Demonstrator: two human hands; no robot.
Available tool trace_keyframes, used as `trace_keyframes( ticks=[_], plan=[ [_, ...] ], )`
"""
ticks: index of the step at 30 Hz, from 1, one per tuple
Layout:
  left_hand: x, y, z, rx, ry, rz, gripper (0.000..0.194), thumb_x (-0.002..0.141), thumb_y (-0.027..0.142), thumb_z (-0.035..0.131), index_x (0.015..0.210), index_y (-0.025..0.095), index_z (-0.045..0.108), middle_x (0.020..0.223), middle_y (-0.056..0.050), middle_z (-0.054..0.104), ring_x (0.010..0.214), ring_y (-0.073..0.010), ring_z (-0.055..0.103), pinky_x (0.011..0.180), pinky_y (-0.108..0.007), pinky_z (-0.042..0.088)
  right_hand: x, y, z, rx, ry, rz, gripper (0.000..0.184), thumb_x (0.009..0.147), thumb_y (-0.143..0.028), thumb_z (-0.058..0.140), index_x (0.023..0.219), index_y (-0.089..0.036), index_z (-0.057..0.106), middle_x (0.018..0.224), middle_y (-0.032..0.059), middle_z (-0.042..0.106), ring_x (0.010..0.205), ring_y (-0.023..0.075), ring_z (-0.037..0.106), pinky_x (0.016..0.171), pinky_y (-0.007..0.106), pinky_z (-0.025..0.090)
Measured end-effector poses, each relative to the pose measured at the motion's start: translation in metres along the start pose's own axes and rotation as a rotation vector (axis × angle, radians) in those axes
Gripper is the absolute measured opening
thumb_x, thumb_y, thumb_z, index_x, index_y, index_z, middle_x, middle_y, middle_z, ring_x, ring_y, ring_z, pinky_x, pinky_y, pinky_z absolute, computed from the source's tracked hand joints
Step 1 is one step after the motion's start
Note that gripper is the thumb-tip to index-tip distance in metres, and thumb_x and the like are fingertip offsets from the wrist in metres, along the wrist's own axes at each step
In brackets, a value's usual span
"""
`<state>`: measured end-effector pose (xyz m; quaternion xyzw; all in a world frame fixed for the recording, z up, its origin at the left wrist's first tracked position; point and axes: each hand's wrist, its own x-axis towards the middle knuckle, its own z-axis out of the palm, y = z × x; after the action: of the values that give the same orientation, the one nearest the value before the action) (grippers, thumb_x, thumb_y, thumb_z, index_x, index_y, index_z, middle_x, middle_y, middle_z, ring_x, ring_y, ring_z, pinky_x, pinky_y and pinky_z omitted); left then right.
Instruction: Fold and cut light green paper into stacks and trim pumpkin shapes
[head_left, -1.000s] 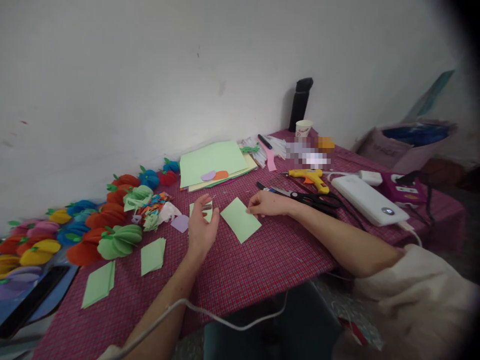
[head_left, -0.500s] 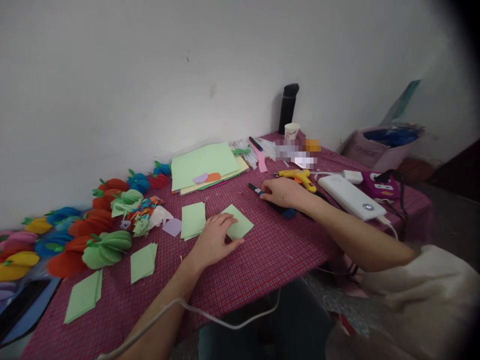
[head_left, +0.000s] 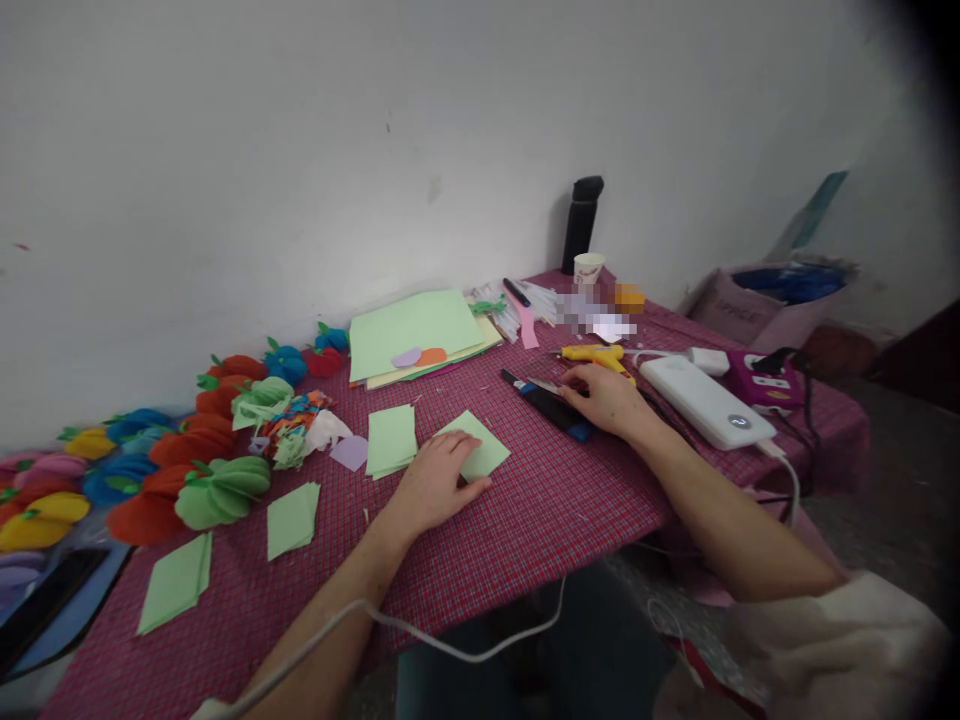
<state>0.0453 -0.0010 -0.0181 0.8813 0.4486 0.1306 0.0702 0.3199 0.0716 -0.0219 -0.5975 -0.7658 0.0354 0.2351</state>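
Note:
My left hand (head_left: 435, 482) lies spread and palm down over a stack of square light green paper (head_left: 480, 447), covering its left corner. My right hand (head_left: 602, 399) is closed on what looks like a pair of scissors (head_left: 541, 384); only the pointed metal blades show, and the handles are hidden under the fingers. Right beside those blades lies a black and blue stapler (head_left: 551, 408). Just behind the right hand rests a yellow hot glue gun (head_left: 592, 354). Left of my left hand is another green paper stack (head_left: 391, 440).
Folded paper pumpkins (head_left: 225, 492) crowd the left side. Paper scraps (head_left: 294, 422) and large green sheets (head_left: 412, 325) lie toward the wall. A white power bank (head_left: 701, 400), a purple power strip (head_left: 761, 380), a paper cup (head_left: 589, 268) and a black bottle (head_left: 582, 225) stand right. A white cable (head_left: 450, 652) crosses in front.
My right hand has moved right, off the stapler, and now grips the scissors beside it. My left hand stays on the green paper. The view has shifted slightly.

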Motion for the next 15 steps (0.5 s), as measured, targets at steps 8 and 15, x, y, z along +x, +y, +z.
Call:
trace_keyframes(
  ticks=[8, 15],
  plan=[
    [0.0, 0.002, -0.004, -0.001, -0.004, 0.01, 0.051, 0.07, 0.043, 0.052, 0.115, 0.02, 0.044, 0.115, -0.008, 0.049, 0.108, -0.0222, 0.042, 0.094, -0.039, 0.029, -0.001, -0.002, -0.001, 0.149, 0.016, -0.038, 0.025, 0.076, -0.035, 0.046, 0.088, -0.018, 0.059, 0.082, 0.0033, 0.061, 0.071, 0.0145, 0.054, 0.063, 0.026, 0.04],
    [0.001, 0.001, 0.0, 0.029, -0.006, 0.007, 0.046, 0.073, 0.034, 0.05, 0.116, 0.018, 0.043, 0.116, -0.008, 0.05, 0.109, -0.021, 0.042, 0.096, -0.037, 0.027, -0.012, -0.029, 0.001, 0.26, -0.139, -0.414, 0.025, 0.076, -0.034, 0.049, 0.094, -0.018, 0.056, 0.089, 0.0056, 0.058, 0.084, 0.0157, 0.052, 0.077, 0.029, 0.039]
  ],
)
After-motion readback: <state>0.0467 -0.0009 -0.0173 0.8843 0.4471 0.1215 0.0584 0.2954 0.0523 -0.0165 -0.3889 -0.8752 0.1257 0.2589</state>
